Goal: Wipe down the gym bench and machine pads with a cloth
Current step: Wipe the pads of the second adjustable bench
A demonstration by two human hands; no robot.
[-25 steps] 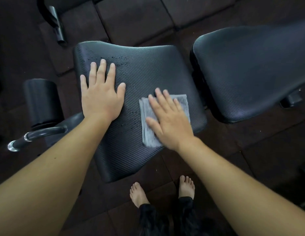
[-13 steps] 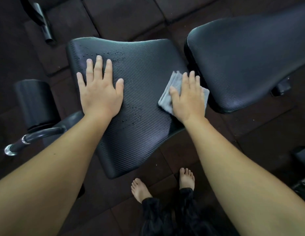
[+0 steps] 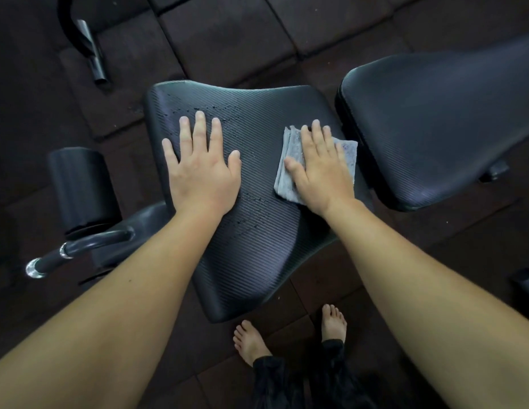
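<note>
Pressing flat, the right fingers [image 3: 316, 134] lie straight and together on the grey cloth [image 3: 287, 175], nothing curled round it; the right hand [image 3: 319, 172] pins the folded cloth to the seat pad [image 3: 257, 255] by palm pressure alone. Change noted: a second ago the cloth sat lower and nearer the middle of the pad, right of centre; half a second ago it had swept to the pad's right edge; now it lies in the pad's upper right part, one corner reaching toward the gap before the back pad [image 3: 434, 119] at frame right. The left fingers [image 3: 200, 128] are spread and extended, holding nothing; the left hand [image 3: 202, 172] rests open on the pad's left half, in the same place as before, apparently bracing. Reading: one stroke across the right side of the seat is done or near done. Droplets [image 3: 216, 109] remain along the pad's upper edge just above the left fingertips, and a second patch of droplets [image 3: 251, 214] shows at pad centre, below the left thumb, so the left half and centre look unwiped. The back pad and the roller pad [image 3: 80, 184] at frame left appear untouched by the cloth. Judgement: early in the task; the braced hand must lift before that zone can be wiped.
</note>
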